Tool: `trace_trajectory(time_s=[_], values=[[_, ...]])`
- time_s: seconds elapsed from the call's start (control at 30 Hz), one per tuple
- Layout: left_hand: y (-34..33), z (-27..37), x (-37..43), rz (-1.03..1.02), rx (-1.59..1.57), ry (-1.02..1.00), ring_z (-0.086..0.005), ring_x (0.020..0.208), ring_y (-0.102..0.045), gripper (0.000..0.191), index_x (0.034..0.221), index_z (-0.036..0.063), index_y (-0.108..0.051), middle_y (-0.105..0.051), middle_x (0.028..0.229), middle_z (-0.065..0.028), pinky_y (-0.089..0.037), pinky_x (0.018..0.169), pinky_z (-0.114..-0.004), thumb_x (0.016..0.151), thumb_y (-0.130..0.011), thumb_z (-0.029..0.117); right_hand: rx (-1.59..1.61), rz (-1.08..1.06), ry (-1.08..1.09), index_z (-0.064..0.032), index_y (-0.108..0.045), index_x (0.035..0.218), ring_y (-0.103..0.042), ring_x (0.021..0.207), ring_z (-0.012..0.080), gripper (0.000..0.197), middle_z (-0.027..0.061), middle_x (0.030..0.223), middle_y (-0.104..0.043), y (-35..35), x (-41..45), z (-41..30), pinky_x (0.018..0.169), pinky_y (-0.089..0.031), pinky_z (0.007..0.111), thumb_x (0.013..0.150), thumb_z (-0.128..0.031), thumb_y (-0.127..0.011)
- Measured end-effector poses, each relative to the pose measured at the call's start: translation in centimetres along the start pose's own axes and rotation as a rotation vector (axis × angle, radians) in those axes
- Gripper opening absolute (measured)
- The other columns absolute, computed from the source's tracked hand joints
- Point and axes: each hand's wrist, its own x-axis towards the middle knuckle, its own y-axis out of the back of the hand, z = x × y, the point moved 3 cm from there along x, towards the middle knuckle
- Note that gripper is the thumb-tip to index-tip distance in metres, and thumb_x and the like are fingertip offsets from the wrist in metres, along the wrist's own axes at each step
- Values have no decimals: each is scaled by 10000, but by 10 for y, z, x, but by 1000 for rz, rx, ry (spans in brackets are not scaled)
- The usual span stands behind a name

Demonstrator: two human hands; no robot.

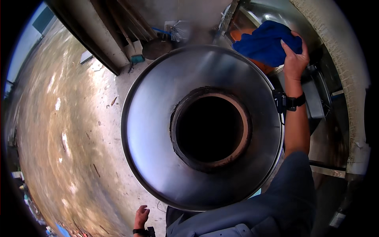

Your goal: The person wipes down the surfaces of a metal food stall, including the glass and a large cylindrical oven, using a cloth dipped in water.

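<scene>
A blue cloth (268,44) is bunched in my right hand (296,59), which reaches out past the upper right rim of a large round steel drum oven (151,124). The oven's domed metal top surrounds a dark round opening, edged by a brownish, sooty ring. Under and beside the cloth shows something orange (241,34). My left hand (142,214) hangs low at the lower left, off the oven's rim, fingers curled and apart, with nothing visible in it. A black strap with a small device sits on each wrist.
Behind the oven are a teal-bristled brush (137,58), a shovel (133,47), a dark round pan (157,49) and a clear plastic bag (180,31). A metal-framed glass case (276,13) and a grey metal container (315,97) stand at the right. Stained concrete floor (88,133) extends leftward.
</scene>
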Motion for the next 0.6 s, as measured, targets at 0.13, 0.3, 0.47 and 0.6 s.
trace_trajectory(time_s=[0.13, 0.3, 0.47, 0.6], values=[[2, 15, 6, -12, -36, -7, -148, 710, -562, 348, 1107, -11, -550, -610, 774, -81, -464, 648, -289, 787, -611, 108, -264, -260, -148, -63, -612, 1055, -623, 849, 167, 375, 89, 925, -647, 37, -11, -12, 782, -493, 292, 696, 18, -684], [10, 24, 26, -80, 29, -58, -120, 663, -524, 337, 1111, -1, -551, -578, 747, -51, -441, 595, -264, 790, -604, 87, -1047, -770, -151, -220, -427, 1325, -407, 1173, 449, 697, 198, 1339, -402, 47, -59, 47, 965, -385, 458, 703, -415, -675], [24, 34, 33, -103, 79, -84, -123, 683, -526, 338, 1122, 12, -550, -573, 754, -48, -440, 609, -265, 796, -594, 90, -1200, -1054, -252, -211, -384, 1361, -409, 1164, 441, 734, 172, 1375, -359, 57, -115, 62, 964, -397, 452, 709, -359, -687], [37, 34, 46, -121, 138, -159, -125, 702, -527, 341, 1119, 11, -554, -570, 758, -49, -445, 636, -269, 792, -593, 96, -1191, -1014, -169, -162, -441, 1318, -461, 1110, 427, 664, 188, 1319, -416, 91, -129, 59, 940, -414, 433, 711, -302, -670]])
